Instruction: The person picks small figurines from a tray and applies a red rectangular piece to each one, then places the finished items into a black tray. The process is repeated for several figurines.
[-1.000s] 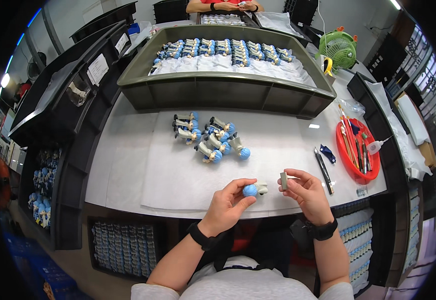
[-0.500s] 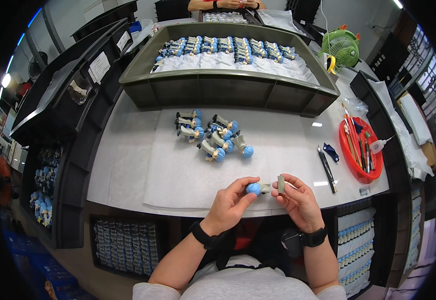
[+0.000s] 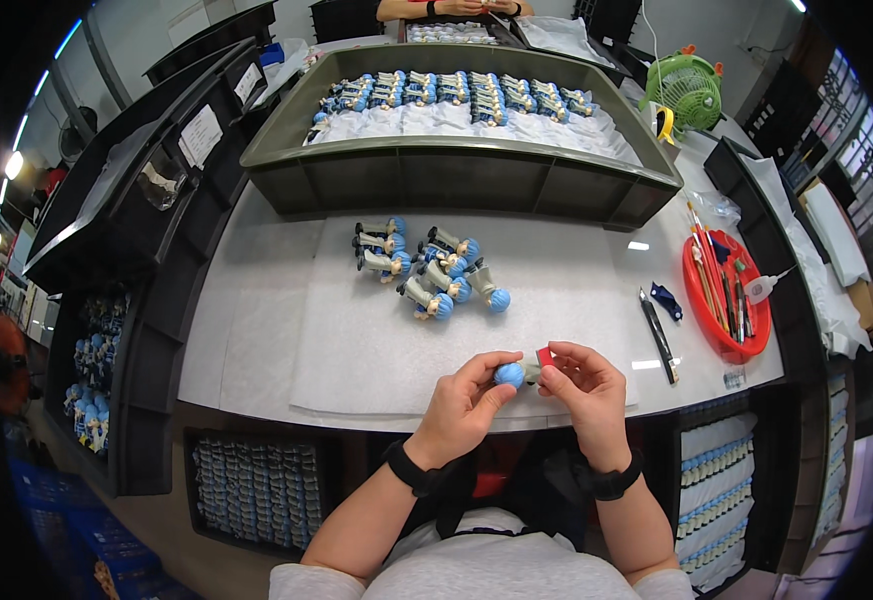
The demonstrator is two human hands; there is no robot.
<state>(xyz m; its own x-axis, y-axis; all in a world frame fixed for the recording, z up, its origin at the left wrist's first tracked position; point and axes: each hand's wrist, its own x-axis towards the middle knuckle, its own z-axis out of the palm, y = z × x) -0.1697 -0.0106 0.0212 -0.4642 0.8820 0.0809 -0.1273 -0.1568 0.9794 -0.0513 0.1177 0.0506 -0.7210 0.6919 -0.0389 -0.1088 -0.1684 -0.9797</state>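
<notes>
Near the table's front edge, my left hand is closed around a small figurine with a blue head. The figurine lies on its side, its pale body pointing right. Pinched in the fingers of my right hand is a small flat block, red on the face showing now. The block is at the body end of the figurine; whether they touch I cannot tell. Beyond my hands, several similar blue-headed figurines lie in a loose group on a white sheet.
A large grey-green bin holds rows of figurines at the back. To the right are a black pen-like tool, a red basket of brushes and a green fan. Dark crates flank the table. Another person's hands show far ahead.
My right hand has moved left, bringing the block against or close to the figurine. The block has turned from its grey face to its red one. My left hand keeps its grip.
</notes>
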